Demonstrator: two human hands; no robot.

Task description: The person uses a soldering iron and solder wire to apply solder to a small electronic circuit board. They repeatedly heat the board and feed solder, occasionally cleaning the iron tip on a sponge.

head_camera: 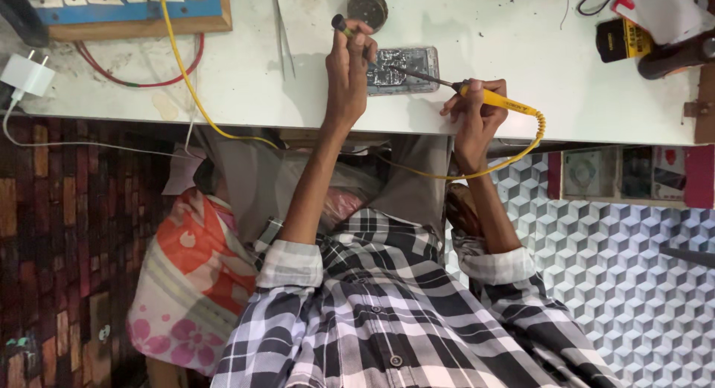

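Note:
An opened phone (403,70) with its circuit board showing lies on the white workbench (521,60). My right hand (477,114) grips a yellow-handled soldering iron (500,100), whose dark tip reaches left onto the phone's board. A yellow cable (484,168) runs from the iron and loops below the bench edge. My left hand (348,69) rests at the phone's left end and holds a small dark-tipped tool (342,25) that points up and away from the phone. Both sleeves are checked.
Tweezers (283,34) and a round tin (368,7) lie behind the phone. A blue socket board (126,8) with red wire sits far left, a white charger (28,75) beside it. A black-yellow device (623,39) is at far right. Floral cloth (194,280) lies below.

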